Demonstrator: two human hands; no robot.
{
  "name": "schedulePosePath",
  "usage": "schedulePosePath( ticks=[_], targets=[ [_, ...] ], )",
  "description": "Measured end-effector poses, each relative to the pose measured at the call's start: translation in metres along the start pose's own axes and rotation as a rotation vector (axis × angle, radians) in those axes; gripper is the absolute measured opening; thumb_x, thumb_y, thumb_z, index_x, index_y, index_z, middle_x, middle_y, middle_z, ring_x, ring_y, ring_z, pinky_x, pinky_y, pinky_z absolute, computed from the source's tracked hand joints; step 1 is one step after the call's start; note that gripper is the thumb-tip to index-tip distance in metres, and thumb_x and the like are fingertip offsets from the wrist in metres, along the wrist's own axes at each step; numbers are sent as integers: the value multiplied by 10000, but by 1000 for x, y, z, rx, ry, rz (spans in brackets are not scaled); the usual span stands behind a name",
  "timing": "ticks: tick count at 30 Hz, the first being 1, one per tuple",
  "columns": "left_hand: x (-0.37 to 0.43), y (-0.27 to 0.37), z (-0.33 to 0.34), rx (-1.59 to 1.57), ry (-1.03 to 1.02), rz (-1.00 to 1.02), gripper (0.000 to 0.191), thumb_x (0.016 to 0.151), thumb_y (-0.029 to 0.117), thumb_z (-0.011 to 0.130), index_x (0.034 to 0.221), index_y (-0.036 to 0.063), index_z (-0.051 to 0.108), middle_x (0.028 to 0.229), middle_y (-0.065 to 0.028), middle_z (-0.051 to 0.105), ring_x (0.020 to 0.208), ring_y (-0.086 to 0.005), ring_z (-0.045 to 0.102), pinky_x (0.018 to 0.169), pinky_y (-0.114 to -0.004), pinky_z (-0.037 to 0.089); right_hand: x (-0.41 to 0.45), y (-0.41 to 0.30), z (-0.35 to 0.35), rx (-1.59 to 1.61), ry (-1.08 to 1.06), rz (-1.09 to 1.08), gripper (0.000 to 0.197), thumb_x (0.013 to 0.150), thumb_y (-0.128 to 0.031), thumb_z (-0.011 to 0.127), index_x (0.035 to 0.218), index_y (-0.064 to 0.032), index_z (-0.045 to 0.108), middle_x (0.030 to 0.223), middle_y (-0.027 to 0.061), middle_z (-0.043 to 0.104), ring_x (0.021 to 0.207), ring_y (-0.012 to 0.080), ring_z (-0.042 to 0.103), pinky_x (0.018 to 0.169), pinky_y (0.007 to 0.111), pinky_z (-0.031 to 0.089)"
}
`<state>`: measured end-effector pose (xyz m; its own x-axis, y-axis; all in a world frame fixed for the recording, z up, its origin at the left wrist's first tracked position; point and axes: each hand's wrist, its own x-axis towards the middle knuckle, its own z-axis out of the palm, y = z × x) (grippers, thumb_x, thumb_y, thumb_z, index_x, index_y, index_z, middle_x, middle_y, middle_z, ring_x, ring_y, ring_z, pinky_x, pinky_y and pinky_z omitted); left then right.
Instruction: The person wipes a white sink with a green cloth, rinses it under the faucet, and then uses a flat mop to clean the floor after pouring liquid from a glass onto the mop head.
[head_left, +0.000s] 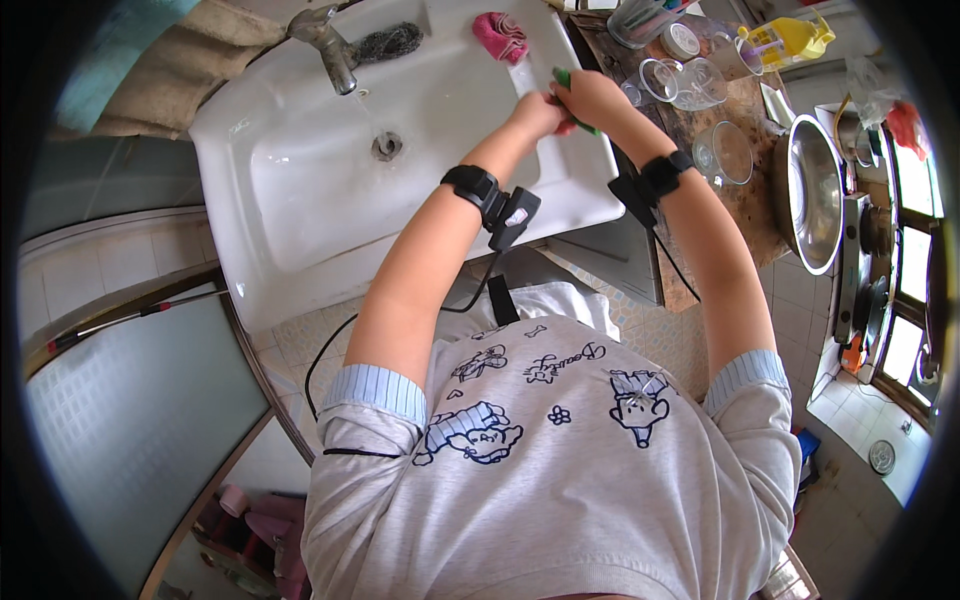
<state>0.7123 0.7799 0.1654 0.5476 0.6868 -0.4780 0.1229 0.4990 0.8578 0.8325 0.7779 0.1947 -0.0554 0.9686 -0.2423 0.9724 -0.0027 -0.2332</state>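
Note:
Over the right rim of a white ceramic sink (442, 112), my two hands meet around a thin green item (562, 79), possibly a scouring pad. My right hand (596, 99) closes over its upper part. My left hand (541, 116) is pressed against it from the left, and its fingers are partly hidden. The green edge shows above and below my right hand. A pink cloth (501, 36) lies crumpled on the sink's back ledge, just beyond my hands. Water runs thinly from the metal faucet (334, 52) towards the drain (388, 146).
A dark mesh scrubber (388, 41) rests beside the faucet. On the wooden counter (757, 225) at right stand clear plastic cups (701, 84), a glass bowl (722, 154), a yellow pump bottle (787, 39) and a steel basin (814, 195). Cables hang from both wrist straps.

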Motion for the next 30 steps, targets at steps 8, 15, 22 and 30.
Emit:
schedulePosePath(
  ticks=[8,15,22,30],
  targets=[
    [-47,-31,-12,165,-239,-287,98,743,8,524,818,-39,567,742,-113,593,638,-185,589,627,-286,517,-61,-35,41,-167,-316,-45,235,767,-231,461,746,-56,617,731,128,606,689,294,590,607,370,472],
    [-81,-43,-104,157,46,-239,159,754,77,500,885,-2,546,810,-78,589,737,-162,573,679,-295,467,-16,-112,75,430,-205,130,462,782,-424,438,749,10,592,747,214,586,721,337,571,659,397,440],
    [-112,-52,-193,-102,467,-20,317,810,183,485,1098,54,458,1001,-61,531,910,-147,502,763,-290,396,47,-205,109,1351,-207,426,438,786,-453,481,907,-39,557,866,94,570,790,211,547,691,327,421],
    [-113,-39,-233,-32,522,138,371,817,141,487,1171,41,435,1071,-73,517,958,-137,476,833,-243,347,93,-242,115,2019,-330,516,303,850,-376,409,977,-117,499,910,25,551,859,144,502,705,285,399]
  ],
)
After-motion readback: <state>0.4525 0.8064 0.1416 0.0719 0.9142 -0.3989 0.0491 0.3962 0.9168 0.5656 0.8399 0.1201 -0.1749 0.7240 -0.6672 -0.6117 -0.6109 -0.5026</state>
